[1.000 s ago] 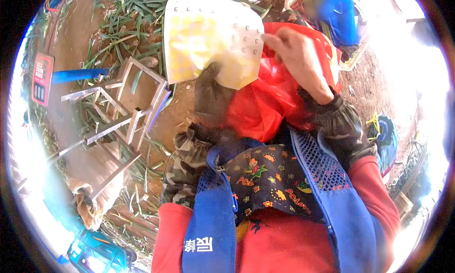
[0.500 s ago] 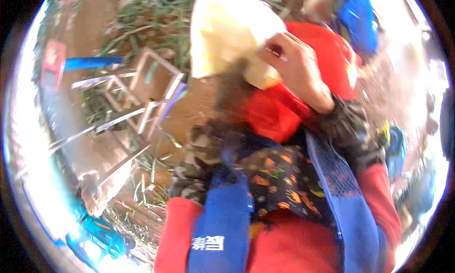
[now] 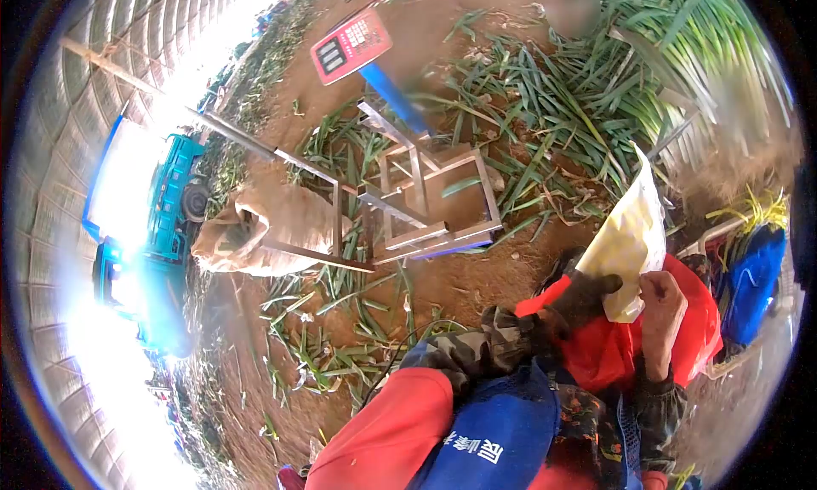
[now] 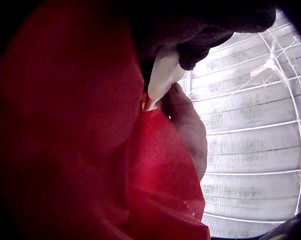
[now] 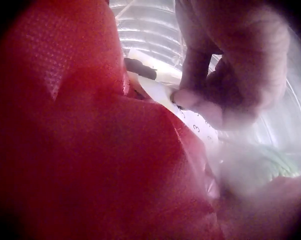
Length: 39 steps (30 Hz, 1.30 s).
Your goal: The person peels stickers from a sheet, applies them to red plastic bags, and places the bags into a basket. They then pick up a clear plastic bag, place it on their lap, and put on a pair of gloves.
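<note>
A white and yellow sticker sheet [image 3: 634, 235], printed with rows of small 3s, stands tilted above the lap in the head view. My left hand [image 3: 579, 301], in a dark glove, grips its lower edge with the thumb across the front. The bare right hand [image 3: 662, 310] pinches the sheet's lower right edge, fingers curled; its fingertips [image 5: 183, 98] are at the edge in the right wrist view. Under both hands, shiny red plastic [image 3: 596, 350] covers the lap. That red material fills much of both wrist views and hides part of the sheet.
A metal frame [image 3: 438, 230] stands on the soil, near a red scale display [image 3: 351, 46] on a blue post. Beside it lies a tan sack [image 3: 281, 226]. Long green onions [image 3: 706, 48] are heaped at upper right. A blue bundle [image 3: 753, 286] sits in a crate at right.
The head view has swung left, so hands and sheet now appear farther right and lower. The sheet is turned more side-on. My right hand has moved from its side edge to near the left hand.
</note>
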Each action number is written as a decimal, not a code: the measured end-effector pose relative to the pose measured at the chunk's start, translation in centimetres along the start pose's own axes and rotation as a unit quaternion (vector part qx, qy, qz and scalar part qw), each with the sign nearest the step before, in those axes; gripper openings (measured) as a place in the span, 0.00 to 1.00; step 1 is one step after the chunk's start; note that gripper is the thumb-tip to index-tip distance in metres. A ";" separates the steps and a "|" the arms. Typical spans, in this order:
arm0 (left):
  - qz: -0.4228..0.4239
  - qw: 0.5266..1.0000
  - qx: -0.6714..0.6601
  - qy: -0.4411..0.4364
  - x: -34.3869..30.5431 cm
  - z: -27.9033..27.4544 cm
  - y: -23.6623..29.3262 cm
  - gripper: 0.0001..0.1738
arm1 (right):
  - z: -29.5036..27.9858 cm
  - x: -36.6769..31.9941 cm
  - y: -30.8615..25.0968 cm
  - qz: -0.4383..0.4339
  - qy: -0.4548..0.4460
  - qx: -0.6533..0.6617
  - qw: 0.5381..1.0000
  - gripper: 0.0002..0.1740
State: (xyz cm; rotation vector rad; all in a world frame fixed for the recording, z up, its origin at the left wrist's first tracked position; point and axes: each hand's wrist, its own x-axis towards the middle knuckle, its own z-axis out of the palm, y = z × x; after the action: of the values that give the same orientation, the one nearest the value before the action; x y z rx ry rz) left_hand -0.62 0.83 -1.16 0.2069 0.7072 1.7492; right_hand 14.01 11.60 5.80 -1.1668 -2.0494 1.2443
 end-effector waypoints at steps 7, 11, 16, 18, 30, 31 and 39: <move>0.024 0.999 0.023 0.007 -0.3 0.0 -0.2 0.19 | 0.5 -0.3 0.8 -0.091 0.050 -0.080 0.991 0.06; 0.031 0.998 0.046 0.011 0.3 0.1 -0.4 0.19 | 0.3 0.1 1.1 -0.090 0.017 -0.119 0.989 0.08; 0.038 0.982 0.183 0.037 0.0 1.0 -1.2 0.19 | 0.7 -0.2 -0.1 -0.021 -0.006 -0.042 0.999 0.10; 0.037 0.967 0.247 0.048 -0.4 1.6 -0.9 0.19 | 0.9 0.0 1.2 -0.088 0.028 -0.058 0.994 0.07; 0.022 0.999 -0.039 0.019 -0.6 0.4 -1.2 0.25 | -3.2 1.3 1.2 -0.057 0.164 0.057 0.983 0.07; 0.051 0.998 0.024 0.039 -0.7 0.4 -1.1 0.26 | -3.7 1.6 2.0 -0.031 0.166 0.058 0.984 0.08; 0.024 0.972 -0.234 0.006 -0.4 1.0 -0.7 0.26 | -3.0 1.6 2.6 -0.089 0.074 -0.065 0.991 0.09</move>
State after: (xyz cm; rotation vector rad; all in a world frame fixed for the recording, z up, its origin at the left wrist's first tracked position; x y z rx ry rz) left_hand 0.58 0.88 -0.61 -0.1107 0.2831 1.9104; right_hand 16.48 15.00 4.93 -1.0718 -2.0972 0.9241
